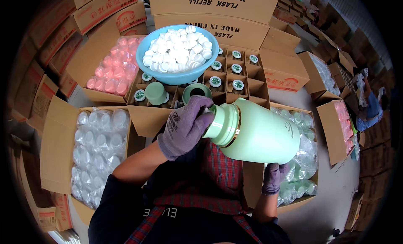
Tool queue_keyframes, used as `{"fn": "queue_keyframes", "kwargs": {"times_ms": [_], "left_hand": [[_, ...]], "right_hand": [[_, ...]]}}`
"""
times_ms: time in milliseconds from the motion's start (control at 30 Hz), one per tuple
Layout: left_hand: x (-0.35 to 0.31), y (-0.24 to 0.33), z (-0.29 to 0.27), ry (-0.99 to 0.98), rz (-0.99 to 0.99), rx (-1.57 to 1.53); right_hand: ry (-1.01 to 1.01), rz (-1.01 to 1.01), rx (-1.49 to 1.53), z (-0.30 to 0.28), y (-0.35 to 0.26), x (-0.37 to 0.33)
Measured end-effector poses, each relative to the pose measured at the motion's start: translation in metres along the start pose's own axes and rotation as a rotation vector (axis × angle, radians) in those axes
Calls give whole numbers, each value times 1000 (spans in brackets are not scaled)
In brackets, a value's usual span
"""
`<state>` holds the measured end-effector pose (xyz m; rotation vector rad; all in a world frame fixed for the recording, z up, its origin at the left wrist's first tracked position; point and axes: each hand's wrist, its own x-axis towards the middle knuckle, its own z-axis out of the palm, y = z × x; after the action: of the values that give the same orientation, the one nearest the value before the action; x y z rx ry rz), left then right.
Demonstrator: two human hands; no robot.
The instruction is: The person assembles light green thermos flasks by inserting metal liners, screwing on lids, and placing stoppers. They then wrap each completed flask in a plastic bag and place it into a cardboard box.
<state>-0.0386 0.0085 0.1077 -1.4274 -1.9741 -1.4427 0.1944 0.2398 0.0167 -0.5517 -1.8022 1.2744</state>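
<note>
A mint green vacuum flask [266, 132] with a gold ring lies tilted on its side in front of me, its mouth to the left. My left hand [184, 127], in a purple glove, is closed around the mouth end; its fingers hide the opening. Under the base, my right hand [275, 177], gloved too, grips from below, with its fingertips hidden behind the flask. Just beyond the left hand, a green cup [155, 94] and a dark-mouthed green piece [196, 93] sit on a divided carton [147, 118]. Several flasks with white-and-green tops stand in its compartments.
A blue basin [178, 79] of white caps [178, 48] rests on the carton. Around it stand open boxes of bagged clear cups [100, 139], pink cups [111, 72] and green cups [300, 172]. Stacked cartons [105, 13] line the left; another person [371, 109] is at far right.
</note>
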Motion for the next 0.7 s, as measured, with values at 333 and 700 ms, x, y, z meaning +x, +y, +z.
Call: {"fn": "queue_keyframes", "kwargs": {"times_ms": [333, 700], "left_hand": [[-103, -28, -18, -170, -543, -154], [-83, -36, -5, -373, -29, -106]], "right_hand": [[-691, -323, -380, -9, -114, 64], [-1508, -103, -81, 121, -82, 138]]}}
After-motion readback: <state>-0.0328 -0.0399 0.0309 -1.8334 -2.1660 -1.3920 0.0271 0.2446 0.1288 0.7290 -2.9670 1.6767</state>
